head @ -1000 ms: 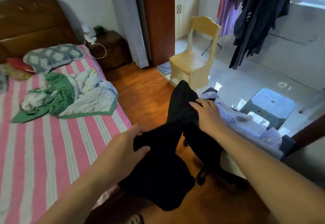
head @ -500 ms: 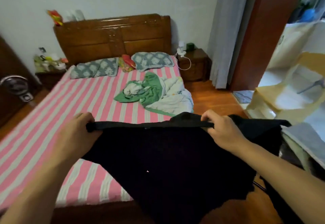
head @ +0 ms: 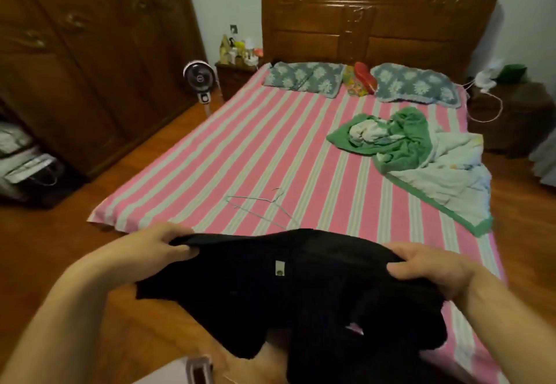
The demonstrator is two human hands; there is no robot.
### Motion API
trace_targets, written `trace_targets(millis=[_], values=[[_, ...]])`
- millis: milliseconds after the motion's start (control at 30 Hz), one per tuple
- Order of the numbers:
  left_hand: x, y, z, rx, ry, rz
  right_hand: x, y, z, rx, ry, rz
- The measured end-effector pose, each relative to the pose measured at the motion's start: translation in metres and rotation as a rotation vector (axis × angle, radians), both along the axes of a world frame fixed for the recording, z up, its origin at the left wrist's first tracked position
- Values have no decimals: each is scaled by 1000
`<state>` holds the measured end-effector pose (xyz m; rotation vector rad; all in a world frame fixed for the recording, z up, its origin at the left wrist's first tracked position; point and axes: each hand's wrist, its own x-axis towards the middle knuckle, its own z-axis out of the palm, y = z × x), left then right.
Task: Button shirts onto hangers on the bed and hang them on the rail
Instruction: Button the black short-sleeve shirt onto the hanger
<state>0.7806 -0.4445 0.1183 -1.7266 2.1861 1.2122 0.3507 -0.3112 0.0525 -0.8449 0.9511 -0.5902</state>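
I saw the black shirt held up over the foot of the bed, stretched between both hands by its top edge, the rest hanging down in folds over the bed's near corner and the floor. A small white label showed near the middle of the cloth. The left hand pinched the left end of that edge, thumb under and fingers curled over; the right hand gripped the right end the same way.

Just beyond the shirt a thin wire hanger lay flat on the pink-striped sheet, its near end hidden behind the cloth. Farther up and to the right sat a crumpled green and white blanket, well apart from the hanger. Two grey flowered pillows lay against the wooden headboard, with a red and yellow bundle between them.

To the left of the bed stood a small white fan on the floor, beside a nightstand crowded with small things, and a dark wooden wardrobe.
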Motion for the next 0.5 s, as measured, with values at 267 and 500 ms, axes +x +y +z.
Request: trace_targets(millis=[267, 500], values=[[13, -42, -12, -865, -107, 457, 86, -124, -26, -245, 467, -588], [29, -126, -35, -968, -391, 425, 98, -204, -25, -120, 125, -674]])
